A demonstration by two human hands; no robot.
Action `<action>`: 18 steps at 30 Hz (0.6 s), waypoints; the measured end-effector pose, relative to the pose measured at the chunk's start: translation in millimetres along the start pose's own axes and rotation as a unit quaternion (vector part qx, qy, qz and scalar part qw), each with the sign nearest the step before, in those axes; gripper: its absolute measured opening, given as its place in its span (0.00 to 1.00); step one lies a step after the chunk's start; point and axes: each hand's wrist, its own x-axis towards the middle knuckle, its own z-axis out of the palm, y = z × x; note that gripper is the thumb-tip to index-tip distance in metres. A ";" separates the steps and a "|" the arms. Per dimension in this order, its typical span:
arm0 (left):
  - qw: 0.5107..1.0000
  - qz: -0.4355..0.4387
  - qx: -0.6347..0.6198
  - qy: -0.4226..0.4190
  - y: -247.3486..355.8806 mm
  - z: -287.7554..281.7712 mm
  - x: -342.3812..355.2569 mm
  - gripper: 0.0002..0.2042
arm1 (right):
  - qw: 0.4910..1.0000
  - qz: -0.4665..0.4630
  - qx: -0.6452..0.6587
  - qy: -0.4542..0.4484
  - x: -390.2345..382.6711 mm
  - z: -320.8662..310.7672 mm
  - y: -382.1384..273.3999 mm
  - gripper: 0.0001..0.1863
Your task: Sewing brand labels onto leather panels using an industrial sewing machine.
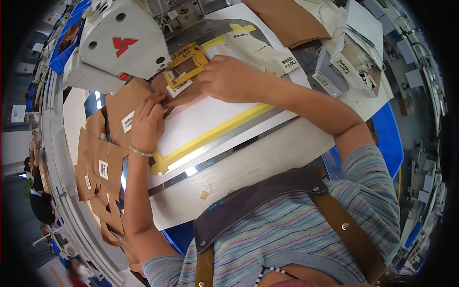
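Note:
A white sewing machine head (114, 50) hangs over a yellow clamp frame (201, 67) lying on a brown piece (185, 93) with a white label (177, 88) in the frame's opening. My left hand (147, 122), with curled fingers, grips the brown material at the lower left of the frame. My right hand (224, 81) has its fingers bent at the frame's right side and the brown piece; what they hold is partly hidden. Both rest over a white board (201, 124) edged with yellow tape.
Brown pieces with labels (98, 167) pile at left. Loose labels (253, 55), brown sheets (282, 19) and label boxes (354, 62) lie at upper right. Blue bins (387, 134) flank the table. A co-worker (40, 201) is at far left.

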 end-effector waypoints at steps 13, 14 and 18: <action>0.951 -0.284 0.121 -0.030 -72.4 -68.6 -142.4 0.14 | 0.903 0.379 -0.119 -0.163 -68.9 -84.2 105.5 0.15; 0.951 -0.279 0.129 -0.039 -76.3 -63.0 -148.4 0.14 | 0.928 0.353 -0.110 -0.035 -85.0 -81.9 110.7 0.12; 0.867 -0.426 -0.042 0.256 -101.1 -86.9 -203.2 0.22 | 0.891 0.388 -0.132 -0.194 -124.5 -80.2 130.8 0.30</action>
